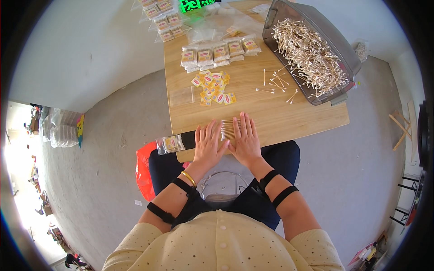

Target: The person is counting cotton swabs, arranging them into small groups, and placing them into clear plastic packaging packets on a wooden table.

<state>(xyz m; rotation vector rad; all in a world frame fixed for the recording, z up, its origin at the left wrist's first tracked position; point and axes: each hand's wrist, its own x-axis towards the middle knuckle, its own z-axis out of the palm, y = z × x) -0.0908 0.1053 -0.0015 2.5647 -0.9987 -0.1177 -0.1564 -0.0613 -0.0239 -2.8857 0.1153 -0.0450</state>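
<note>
At the near edge of the wooden table, a row of cotton swabs lies side by side between my two hands. My left hand is flat at the row's left side, fingers stretched out, partly over a black strip. Against the row's right side rests my right hand, its fingers straight and flat, covering some of the swabs. The thumbs come close together below the row. A clear bag of swabs with a yellow label lies at the strip's left end.
Beyond my hands is a pile of small yellow-and-white labels, with a clear bag beside it. Stacked swab packs stand behind. A grey bin of loose swabs occupies the right, several stray swabs near it.
</note>
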